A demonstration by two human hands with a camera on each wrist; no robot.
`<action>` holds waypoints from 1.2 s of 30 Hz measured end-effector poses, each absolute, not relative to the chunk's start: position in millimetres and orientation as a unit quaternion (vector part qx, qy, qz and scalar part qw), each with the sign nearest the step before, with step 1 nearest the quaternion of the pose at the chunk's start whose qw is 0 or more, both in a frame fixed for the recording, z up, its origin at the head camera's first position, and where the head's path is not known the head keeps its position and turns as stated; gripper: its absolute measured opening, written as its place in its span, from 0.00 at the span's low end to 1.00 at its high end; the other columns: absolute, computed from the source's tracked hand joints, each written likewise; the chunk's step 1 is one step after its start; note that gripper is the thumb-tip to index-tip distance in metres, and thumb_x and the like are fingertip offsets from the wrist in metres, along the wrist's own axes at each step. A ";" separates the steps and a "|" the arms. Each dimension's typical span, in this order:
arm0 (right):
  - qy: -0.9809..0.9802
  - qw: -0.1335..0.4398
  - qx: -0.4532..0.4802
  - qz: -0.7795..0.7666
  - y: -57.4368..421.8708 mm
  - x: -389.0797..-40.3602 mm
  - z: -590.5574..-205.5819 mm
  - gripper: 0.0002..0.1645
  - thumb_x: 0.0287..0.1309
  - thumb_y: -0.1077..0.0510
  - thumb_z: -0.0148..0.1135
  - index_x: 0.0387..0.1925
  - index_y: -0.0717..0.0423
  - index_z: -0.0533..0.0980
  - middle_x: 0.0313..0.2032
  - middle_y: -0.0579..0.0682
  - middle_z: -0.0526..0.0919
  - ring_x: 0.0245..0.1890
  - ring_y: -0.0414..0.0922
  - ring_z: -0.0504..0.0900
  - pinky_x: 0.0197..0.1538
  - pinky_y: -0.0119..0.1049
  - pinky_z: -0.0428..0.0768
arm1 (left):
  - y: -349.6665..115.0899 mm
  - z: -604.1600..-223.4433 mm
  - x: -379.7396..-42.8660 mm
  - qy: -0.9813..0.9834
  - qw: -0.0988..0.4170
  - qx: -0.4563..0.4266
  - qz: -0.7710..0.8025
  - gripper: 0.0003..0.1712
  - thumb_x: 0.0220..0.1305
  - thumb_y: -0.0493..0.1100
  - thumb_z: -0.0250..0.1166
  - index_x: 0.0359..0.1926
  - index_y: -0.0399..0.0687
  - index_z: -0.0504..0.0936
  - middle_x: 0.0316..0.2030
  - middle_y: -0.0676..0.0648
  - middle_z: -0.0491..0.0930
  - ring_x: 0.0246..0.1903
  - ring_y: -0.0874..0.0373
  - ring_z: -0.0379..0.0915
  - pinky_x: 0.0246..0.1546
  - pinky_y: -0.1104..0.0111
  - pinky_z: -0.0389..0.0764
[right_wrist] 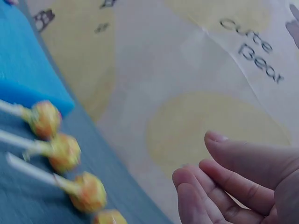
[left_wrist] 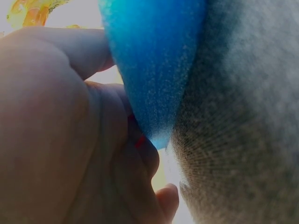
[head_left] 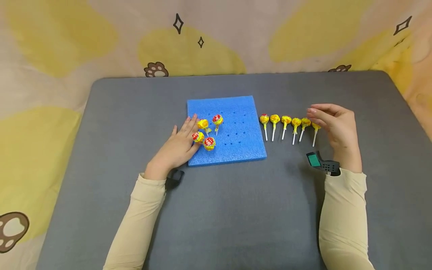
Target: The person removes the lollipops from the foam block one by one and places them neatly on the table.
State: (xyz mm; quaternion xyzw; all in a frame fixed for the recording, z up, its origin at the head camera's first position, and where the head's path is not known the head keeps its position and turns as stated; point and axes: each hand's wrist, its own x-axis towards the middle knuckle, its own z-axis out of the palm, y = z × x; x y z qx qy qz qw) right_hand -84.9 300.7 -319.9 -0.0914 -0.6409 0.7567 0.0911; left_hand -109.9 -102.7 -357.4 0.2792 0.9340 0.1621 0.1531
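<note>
A blue foam board [head_left: 249,150] with rows of small holes lies on the grey table. Several wrapped lollipops, one of them a red-topped lollipop [head_left: 217,119], stand in its left part. My left hand [head_left: 177,150] rests on the board's left edge with extended fingers; the left wrist view shows it against the foam's side [left_wrist: 154,74]. To the right of the board, several yellow lollipops [head_left: 286,120] lie in a row, sticks toward me. Above the row's right end hovers my right hand [head_left: 341,127], partly covering the last lollipop [head_left: 315,127]. Its thumb and loosely bent fingers hold nothing in the right wrist view.
The grey table [head_left: 236,210] reaches back to a patterned cloth [head_left: 216,48] with yellow patches and paw prints. A dark wrist strap device [head_left: 325,165] sits on the right wrist, and another dark piece [head_left: 174,176] shows by the left wrist.
</note>
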 end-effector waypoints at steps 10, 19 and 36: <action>-0.680 0.064 -0.060 0.728 271.8 -89.6 -322.8 0.13 0.51 0.66 0.68 0.39 0.71 0.80 0.31 0.50 0.85 0.31 0.43 0.85 0.37 0.30 0.81 | -102.2 -358.2 -110.3 0.935 0.155 0.275 0.161 0.38 0.71 0.51 0.48 0.73 0.41 0.45 0.74 0.46 0.31 0.72 0.54 0.22 0.67 0.46 0.34; -0.689 0.061 -0.062 0.720 267.0 -90.5 -323.5 0.14 0.51 0.65 0.68 0.39 0.71 0.80 0.31 0.50 0.85 0.31 0.43 0.85 0.37 0.31 0.81 | -103.1 -356.6 -110.9 0.934 0.155 0.278 0.163 0.37 0.70 0.50 0.48 0.73 0.40 0.46 0.74 0.47 0.30 0.71 0.54 0.22 0.67 0.45 0.34; -0.711 -0.006 0.016 0.703 222.4 -100.0 -321.9 0.08 0.52 0.68 0.66 0.37 0.65 0.83 0.32 0.47 0.85 0.32 0.41 0.84 0.39 0.31 0.81 | -104.6 -355.1 -110.6 0.933 0.154 0.281 0.163 0.36 0.71 0.50 0.47 0.72 0.39 0.47 0.73 0.46 0.30 0.72 0.53 0.22 0.66 0.45 0.34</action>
